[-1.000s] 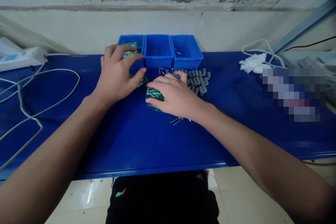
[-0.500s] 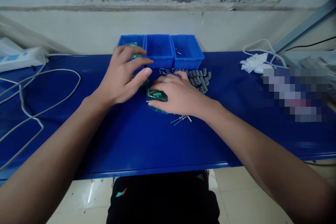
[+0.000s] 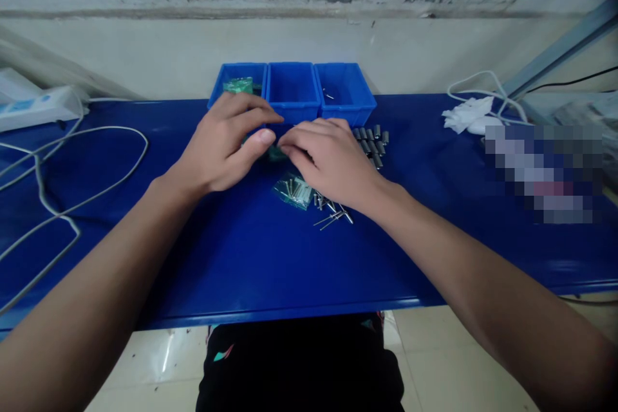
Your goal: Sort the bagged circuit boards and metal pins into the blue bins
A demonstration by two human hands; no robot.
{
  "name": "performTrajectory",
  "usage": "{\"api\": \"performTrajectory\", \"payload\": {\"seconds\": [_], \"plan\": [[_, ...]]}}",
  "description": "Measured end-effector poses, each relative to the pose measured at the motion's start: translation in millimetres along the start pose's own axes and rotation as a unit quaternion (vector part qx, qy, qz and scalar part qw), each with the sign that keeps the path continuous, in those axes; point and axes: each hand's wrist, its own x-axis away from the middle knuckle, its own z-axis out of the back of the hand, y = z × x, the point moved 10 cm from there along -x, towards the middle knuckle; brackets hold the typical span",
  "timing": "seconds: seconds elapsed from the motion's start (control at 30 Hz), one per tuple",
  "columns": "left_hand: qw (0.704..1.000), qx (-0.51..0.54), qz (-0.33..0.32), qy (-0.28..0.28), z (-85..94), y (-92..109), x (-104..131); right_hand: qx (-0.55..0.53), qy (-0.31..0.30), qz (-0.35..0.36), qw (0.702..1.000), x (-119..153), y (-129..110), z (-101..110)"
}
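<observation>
Fingers, left hand [image 3: 224,145]: curving and standing slightly apart, with the thumb spreading away from them; gripping nothing visible.
Fingers, right hand [image 3: 333,158]: bending downward, thumb and index tips nearly meeting; cannot tell whether they are pinching anything.
Green packet [image 3: 277,153]: lying between the two hands, toward the back edge of the counter [image 3: 232,270]; the hands are partly hiding it, and contact is not readable.
Clear packet [image 3: 293,191]: lying flat between the counter's front and back edges, just in front of the right hand; long metal pieces are showing through the film.
Loose metal pins [image 3: 333,212]: lying in a small heap just right of the clear packet, some pointing toward the front edge.
Dark cylinders [image 3: 371,141]: resting in rough rows beyond the right hand, near the back edge; the hand may be covering more.
Bins: standing side by side along the back edge. Left bin [image 3: 244,69] is holding a green bag [image 3: 238,85]; right bin [image 3: 345,116] is holding a small metal piece [image 3: 328,95]; middle bin [image 3: 293,114] is standing between them.
White cable [image 3: 72,225]: looping over the counter's left side.
Crumpled tissue [image 3: 466,116]: lying near the back edge, well right of the bins.
</observation>
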Motion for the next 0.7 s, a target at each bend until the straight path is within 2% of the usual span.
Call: {"api": "performTrajectory", "payload": {"seconds": [0.07, 0.17, 0.3, 0.53, 0.7], "plan": [[1.0, 0.02, -0.003, -0.015, -2.1, 4.2, -1.5, -0.014, 0.047, -0.015, 0.999, -0.5, 5.6, 10.2], [0.999, 0.023, 0.027, -0.031, -7.0, 3.2, -3.0, -0.046, 0.106, -0.013, 0.993, 0.0, 8.6, 21.7], [0.995, 0.035, 0.084, -0.035, -13.4, -4.3, -0.9, -0.076, 0.138, -0.007, 0.988, 0.1, 6.5, 27.2], [0.981, 0.103, 0.163, 0.004, -7.9, -19.4, 4.0, -0.081, 0.066, -0.085, 0.991, -1.5, 13.3, 17.6], [0.974, 0.129, 0.185, -0.003, -8.6, -23.4, 5.0, -0.085, 0.034, -0.11, 0.99, -2.1, 19.4, 12.6]]}}
